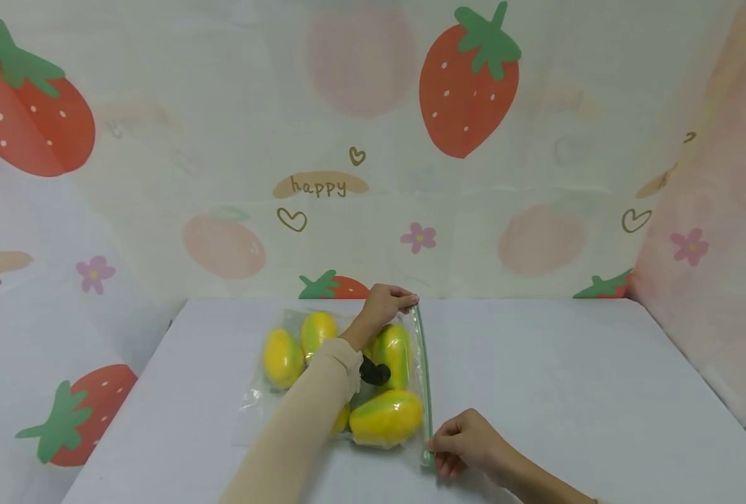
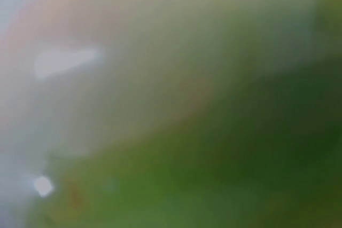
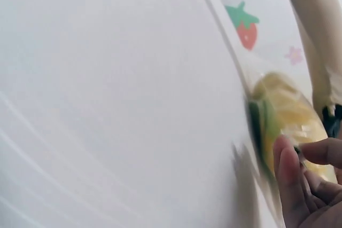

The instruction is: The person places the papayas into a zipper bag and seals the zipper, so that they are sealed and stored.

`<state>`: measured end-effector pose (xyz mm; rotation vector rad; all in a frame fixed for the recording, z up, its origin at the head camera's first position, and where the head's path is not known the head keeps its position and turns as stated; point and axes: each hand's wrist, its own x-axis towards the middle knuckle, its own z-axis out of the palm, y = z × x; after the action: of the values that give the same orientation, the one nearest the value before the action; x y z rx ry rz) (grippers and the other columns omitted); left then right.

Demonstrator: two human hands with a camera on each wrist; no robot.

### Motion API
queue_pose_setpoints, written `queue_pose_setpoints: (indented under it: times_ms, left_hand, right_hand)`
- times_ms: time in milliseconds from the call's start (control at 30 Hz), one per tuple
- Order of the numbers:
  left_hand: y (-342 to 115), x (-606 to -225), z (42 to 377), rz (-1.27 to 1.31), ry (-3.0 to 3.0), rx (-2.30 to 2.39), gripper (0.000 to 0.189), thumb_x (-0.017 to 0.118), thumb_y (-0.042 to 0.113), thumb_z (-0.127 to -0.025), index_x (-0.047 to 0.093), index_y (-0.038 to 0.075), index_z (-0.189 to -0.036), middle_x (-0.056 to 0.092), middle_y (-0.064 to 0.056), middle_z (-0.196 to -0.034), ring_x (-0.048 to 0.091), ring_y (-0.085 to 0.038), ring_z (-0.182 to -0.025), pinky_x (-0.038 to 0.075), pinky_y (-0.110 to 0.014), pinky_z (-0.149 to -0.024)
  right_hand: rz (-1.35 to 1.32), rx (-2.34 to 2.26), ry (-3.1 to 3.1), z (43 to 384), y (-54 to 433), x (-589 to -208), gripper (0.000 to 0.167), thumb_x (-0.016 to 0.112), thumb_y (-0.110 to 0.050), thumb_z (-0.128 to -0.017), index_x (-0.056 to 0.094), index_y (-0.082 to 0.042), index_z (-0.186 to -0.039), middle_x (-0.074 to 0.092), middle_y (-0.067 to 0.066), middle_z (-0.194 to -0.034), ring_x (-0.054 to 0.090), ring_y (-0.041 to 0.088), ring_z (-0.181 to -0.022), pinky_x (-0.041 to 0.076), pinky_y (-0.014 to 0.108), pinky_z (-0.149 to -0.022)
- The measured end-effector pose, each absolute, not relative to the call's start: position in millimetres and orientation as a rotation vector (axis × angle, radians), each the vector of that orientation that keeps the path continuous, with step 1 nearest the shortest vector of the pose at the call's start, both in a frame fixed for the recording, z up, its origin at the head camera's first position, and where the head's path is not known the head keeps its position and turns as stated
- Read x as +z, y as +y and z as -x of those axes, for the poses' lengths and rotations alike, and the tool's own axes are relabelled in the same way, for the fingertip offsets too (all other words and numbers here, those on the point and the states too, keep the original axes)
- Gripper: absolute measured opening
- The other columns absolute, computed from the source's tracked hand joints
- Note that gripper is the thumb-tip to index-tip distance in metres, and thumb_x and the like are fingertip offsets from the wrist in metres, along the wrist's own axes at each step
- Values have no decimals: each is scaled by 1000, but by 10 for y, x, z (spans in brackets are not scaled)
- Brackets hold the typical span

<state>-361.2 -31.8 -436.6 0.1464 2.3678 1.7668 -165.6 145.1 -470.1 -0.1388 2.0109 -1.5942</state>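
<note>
A clear zip bag (image 1: pixel 255 413) lies flat with several yellow-green, mango-like fruits (image 1: pixel 387 418) inside. Along its right side runs a green zip strip (image 1: pixel 425 371). My left hand (image 1: pixel 385 306) reaches across the bag and pinches the far end of this strip. At the near end, my right hand (image 1: pixel 467 444) pinches the strip's corner between thumb and fingers. The right wrist view also has the right hand (image 3: pixel 304 185) with the bagged fruit (image 3: pixel 288 110) behind it. The left forearm covers part of the bag. Only green and pale blur fills the left wrist view.
The bag rests on a white table (image 1: pixel 568 371), left of its middle. Behind it and at both sides hang cloth walls (image 1: pixel 373 238) printed with strawberries, hearts and flowers. A black wrist camera (image 1: pixel 375 372) sits on the left wrist, just above the fruit.
</note>
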Motion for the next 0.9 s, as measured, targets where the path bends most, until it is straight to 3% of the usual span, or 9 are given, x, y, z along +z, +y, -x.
queue_pose_setpoints:
  times_ms: [400,667,900]
  left_hand:
    - [-298,-4431,3630,-187,2347,1760,24,67,20,-92,73,-1,-103,72,-8,-90,60,-14,-74,52,-26,-76]
    - [-301,-4409,3648,-175,2354,1737,26,65,20,-93,72,-2,-105,71,-9,-90,64,-30,-88,53,-28,-78]
    - [-301,-4440,3642,-168,2356,1712,26,64,23,-94,72,0,-106,71,-9,-96,61,-17,-80,52,-29,-83]
  right_hand:
    - [63,-1487,2043,1490,1474,-4689,19,69,-16,-88,72,2,-83,63,-3,-57,59,6,-48,50,18,-47]
    - [124,-1533,2023,1505,1506,-4688,21,69,-15,-88,72,5,-85,64,-2,-58,59,6,-47,51,19,-47]
    - [136,-1512,2037,1519,1538,-4716,22,69,-16,-88,72,5,-88,65,-1,-60,58,6,-47,50,18,-46]
